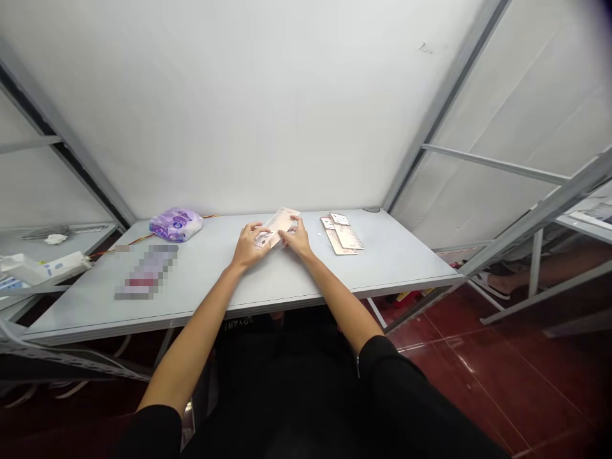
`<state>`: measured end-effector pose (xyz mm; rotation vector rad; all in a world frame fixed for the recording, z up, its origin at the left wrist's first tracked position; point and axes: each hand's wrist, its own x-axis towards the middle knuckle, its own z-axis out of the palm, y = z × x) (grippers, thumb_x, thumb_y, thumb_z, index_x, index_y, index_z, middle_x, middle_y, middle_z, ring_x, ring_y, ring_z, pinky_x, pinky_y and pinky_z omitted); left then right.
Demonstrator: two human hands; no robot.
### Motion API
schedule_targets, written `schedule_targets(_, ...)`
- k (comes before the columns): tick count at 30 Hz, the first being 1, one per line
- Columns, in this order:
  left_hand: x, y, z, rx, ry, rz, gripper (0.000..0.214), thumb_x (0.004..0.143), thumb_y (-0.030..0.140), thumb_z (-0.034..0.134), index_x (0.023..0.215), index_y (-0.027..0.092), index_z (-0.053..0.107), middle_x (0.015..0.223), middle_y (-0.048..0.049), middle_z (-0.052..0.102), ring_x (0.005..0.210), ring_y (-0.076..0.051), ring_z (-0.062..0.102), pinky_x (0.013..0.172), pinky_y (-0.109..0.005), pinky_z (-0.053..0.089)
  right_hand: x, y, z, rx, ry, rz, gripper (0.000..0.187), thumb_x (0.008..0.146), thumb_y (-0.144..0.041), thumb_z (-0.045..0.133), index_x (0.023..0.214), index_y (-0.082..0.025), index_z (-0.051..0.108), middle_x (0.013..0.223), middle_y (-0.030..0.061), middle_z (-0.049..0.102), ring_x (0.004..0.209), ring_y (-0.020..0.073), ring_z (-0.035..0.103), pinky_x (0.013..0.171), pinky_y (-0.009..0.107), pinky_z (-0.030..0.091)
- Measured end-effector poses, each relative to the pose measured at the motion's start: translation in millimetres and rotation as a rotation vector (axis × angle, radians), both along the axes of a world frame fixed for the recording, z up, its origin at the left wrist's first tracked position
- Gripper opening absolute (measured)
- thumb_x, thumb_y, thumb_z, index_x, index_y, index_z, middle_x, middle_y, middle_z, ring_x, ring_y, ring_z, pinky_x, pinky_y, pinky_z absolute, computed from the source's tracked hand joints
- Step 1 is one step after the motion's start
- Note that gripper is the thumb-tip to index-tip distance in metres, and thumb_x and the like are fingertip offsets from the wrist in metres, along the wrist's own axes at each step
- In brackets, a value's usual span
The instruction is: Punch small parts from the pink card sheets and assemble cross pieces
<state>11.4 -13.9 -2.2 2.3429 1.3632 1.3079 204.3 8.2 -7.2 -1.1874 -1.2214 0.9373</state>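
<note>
Far left, off the table, a white box (45,268) lies on a side shelf. On the grey table (205,284), a purple plastic packet (176,224) sits near the back edge, an orange wire (138,240) running from behind it toward the left edge. Nearer the front edge lies a pixelated, unreadable flat object (146,272). Mid-table, a pale-pink printed slip (282,223) lies angled, held low over the surface. The left hand (247,247) pinches its near left end; the right hand (297,237) pinches its right edge, the hands just apart. Right of them, overlapping tan printed cards (342,234) lie flat. A dark round disc (371,209) sits at the back right corner.
</note>
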Motion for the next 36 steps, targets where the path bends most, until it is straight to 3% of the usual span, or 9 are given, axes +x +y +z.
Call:
schedule_targets(10, -12.0, 8.2, -0.9, -0.056, -0.077, 0.367, 0.026, 0.080, 0.033, 0.071, 0.105, 0.025, 0.072, 0.131, -0.0111, 0.059, 0.122, -0.033, 0.055, 0.110, -0.049, 0.046, 25.4, 8.1, 3.7, 0.087, 0.007, -0.166, 0.016, 0.087, -0.020, 0.056, 0.099, -0.017, 0.067, 0.091, 0.0047, 0.074, 0.059, 0.0132, 0.072, 0.051, 0.022, 0.055)
schedule_targets(14, -14.4, 8.1, 1.0, -0.088, -0.111, 0.436, 0.026, 0.081, 0.033, 0.069, 0.106, 0.025, 0.071, 0.129, -0.0105, 0.059, 0.122, -0.033, 0.056, 0.107, -0.048, 0.047, 21.0, 9.3, -4.4, 0.101, -0.318, -0.083, 0.013, 0.091, -0.024, 0.060, 0.094, -0.019, 0.073, 0.095, 0.0054, 0.078, 0.065, 0.0150, 0.074, 0.071, 0.027, 0.060)
schedule_targets(17, -12.6, 8.3, 0.4, -0.083, -0.094, 0.419, 0.027, 0.081, 0.031, 0.070, 0.107, 0.025, 0.072, 0.127, -0.0105, 0.060, 0.122, -0.032, 0.056, 0.107, -0.046, 0.047, 16.9, 9.4, -8.1, 0.169, -0.612, -0.071, 0.013, 0.092, -0.028, 0.066, 0.096, -0.021, 0.076, 0.100, 0.0068, 0.080, 0.093, 0.0225, 0.077, 0.095, 0.035, 0.056)
schedule_targets(20, -11.2, 9.1, -0.9, -0.057, -0.085, 0.394, 0.027, 0.080, 0.030, 0.070, 0.106, 0.025, 0.072, 0.126, -0.0109, 0.060, 0.121, -0.032, 0.057, 0.108, -0.046, 0.046, 14.3, 6.2, -4.9, 0.217, -0.669, -0.092, 0.017, 0.093, -0.036, 0.068, 0.100, -0.023, 0.077, 0.108, 0.0082, 0.079, 0.109, 0.0260, 0.073, 0.100, 0.038, 0.053)
schedule_targets(24, -10.3, 8.5, -1.5, 0.035, -0.087, 0.265, 0.025, 0.083, 0.031, 0.069, 0.106, 0.022, 0.072, 0.125, -0.0118, 0.060, 0.119, -0.029, 0.059, 0.110, -0.044, 0.046, 10.9, -0.3, 3.5, 0.113, -0.313, 0.034, 0.040, 0.096, -0.057, 0.060, 0.094, -0.019, 0.075, 0.097, 0.0083, 0.079, 0.059, 0.0149, 0.067, 0.061, 0.027, 0.054)
schedule_targets(26, -8.6, 7.5, -3.0, 0.072, -0.051, 0.127, 0.026, 0.084, 0.033, 0.069, 0.108, 0.022, 0.071, 0.126, -0.0116, 0.059, 0.121, -0.027, 0.059, 0.112, -0.042, 0.046, 9.8, -1.4, 6.1, -0.029, -0.094, 0.222, 0.046, 0.092, -0.061, 0.062, 0.092, -0.016, 0.071, 0.084, 0.0077, 0.077, 0.040, 0.0082, 0.050, 0.040, 0.023, 0.037)
schedule_targets(29, -4.6, 6.2, -6.9, 0.065, 0.023, -0.047, 0.032, 0.082, 0.038, 0.073, 0.111, 0.023, 0.072, 0.133, -0.0109, 0.055, 0.128, -0.027, 0.055, 0.113, -0.042, 0.046, 11.0, 1.0, 8.3, -0.170, 0.130, 0.399, 0.034, 0.088, -0.046, 0.073, 0.081, -0.014, 0.064, 0.071, 0.0043, 0.071, 0.033, 0.0027, 0.033, 0.033, 0.019, 0.018)
schedule_targets(32, -3.0, 6.1, -9.0, 0.042, -0.001, -0.048, 0.044, 0.083, 0.047, 0.075, 0.120, 0.024, 0.071, 0.141, -0.0111, 0.049, 0.135, -0.029, 0.051, 0.116, -0.043, 0.043, 16.9, 6.7, 11.1, -0.218, 0.317, 0.262, 0.022, 0.086, -0.029, 0.073, 0.079, -0.017, 0.056, 0.063, -0.0005, 0.066, 0.033, 0.0011, 0.025, 0.032, 0.018, 0.013)
schedule_targets(36, -6.7, 7.2, -7.6, 0.004, -0.092, 0.058, 0.047, 0.092, 0.050, 0.065, 0.131, 0.024, 0.066, 0.143, -0.0116, 0.047, 0.133, -0.028, 0.052, 0.118, -0.044, 0.040, 32.2, 15.1, 14.5, -0.151, 0.659, -0.144, 0.011, 0.094, -0.028, 0.060, 0.092, -0.021, 0.051, 0.067, -0.0042, 0.066, 0.034, 0.0030, 0.029, 0.032, 0.015, 0.020)
